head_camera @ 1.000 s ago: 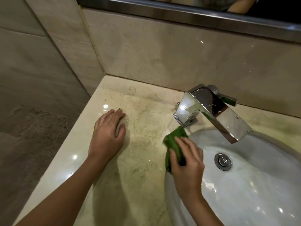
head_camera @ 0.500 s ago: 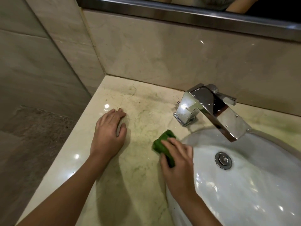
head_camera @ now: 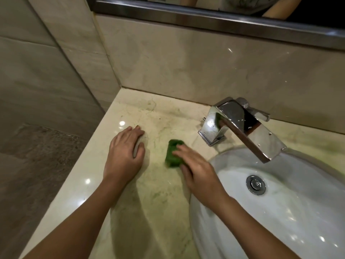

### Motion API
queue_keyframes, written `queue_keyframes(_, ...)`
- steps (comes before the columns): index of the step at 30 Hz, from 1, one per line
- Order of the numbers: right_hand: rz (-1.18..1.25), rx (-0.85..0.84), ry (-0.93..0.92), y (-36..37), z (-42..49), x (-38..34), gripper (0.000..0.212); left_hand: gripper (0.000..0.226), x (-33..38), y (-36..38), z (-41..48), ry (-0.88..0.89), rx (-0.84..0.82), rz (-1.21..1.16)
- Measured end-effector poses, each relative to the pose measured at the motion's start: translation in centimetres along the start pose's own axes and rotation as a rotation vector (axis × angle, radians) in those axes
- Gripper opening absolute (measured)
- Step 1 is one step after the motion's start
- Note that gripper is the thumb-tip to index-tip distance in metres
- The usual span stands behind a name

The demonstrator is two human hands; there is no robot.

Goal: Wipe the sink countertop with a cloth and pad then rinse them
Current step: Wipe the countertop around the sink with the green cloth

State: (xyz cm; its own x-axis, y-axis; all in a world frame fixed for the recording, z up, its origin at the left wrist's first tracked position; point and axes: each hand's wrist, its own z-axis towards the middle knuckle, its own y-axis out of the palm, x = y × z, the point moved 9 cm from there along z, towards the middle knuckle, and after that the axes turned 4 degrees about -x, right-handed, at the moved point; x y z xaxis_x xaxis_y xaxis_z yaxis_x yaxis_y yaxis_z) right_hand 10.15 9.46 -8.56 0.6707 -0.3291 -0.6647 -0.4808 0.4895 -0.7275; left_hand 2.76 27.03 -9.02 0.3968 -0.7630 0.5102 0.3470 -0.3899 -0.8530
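A green scouring pad [head_camera: 172, 153] lies on the beige marble countertop [head_camera: 160, 202], left of the white sink basin [head_camera: 280, 212]. My right hand [head_camera: 197, 172] presses down on the pad's near right part, fingers flat over it. My left hand [head_camera: 125, 156] lies palm down on the countertop further left. Under it, what looks like a pale cloth [head_camera: 139, 144] shows between thumb and fingers, mostly hidden. Greenish smears mark the countertop around the pad.
A chrome faucet [head_camera: 240, 126] stands behind the basin, its spout reaching over the bowl toward the drain plug [head_camera: 255, 184]. A tiled wall closes off the back and left. The countertop's left edge drops to the floor. A mirror frame runs along the top.
My right hand has slid the green pad left, from the basin rim by the faucet base out onto the countertop. My left hand has stayed in place.
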Motion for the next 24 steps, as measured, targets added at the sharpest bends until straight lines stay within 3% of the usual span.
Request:
queue_keyframes(3, 0.025, 0.073, 0.121, 0.6, 3.5, 0.2, 0.040, 0.043, -0.1, 0.1, 0.1, 0.002, 0.002, 0.010)
queue_keyframes(7, 0.037, -0.123, -0.058, 3.4, 0.2, -3.6, 0.041, 0.042, 0.0, 0.0, 0.1, 0.012, 0.009, 0.010)
queue_keyframes(12, 0.063, 0.016, -0.034, 0.1, -1.6, -1.7, 0.039, 0.041, 0.0, -0.1, 0.0, 0.018, 0.016, 0.034)
queue_keyframes(19, 0.148, 0.093, 0.099, -1.0, -2.5, -2.2, 0.036, 0.049, 0.9, -0.7, -0.9, -0.028, -0.015, 0.134)
queue_keyframes(24, 0.193, 0.088, 0.164, -4.7, -6.6, -2.7, 0.036, 0.045, 4.9, -1.4, -2.8, -0.056, -0.053, 0.042)
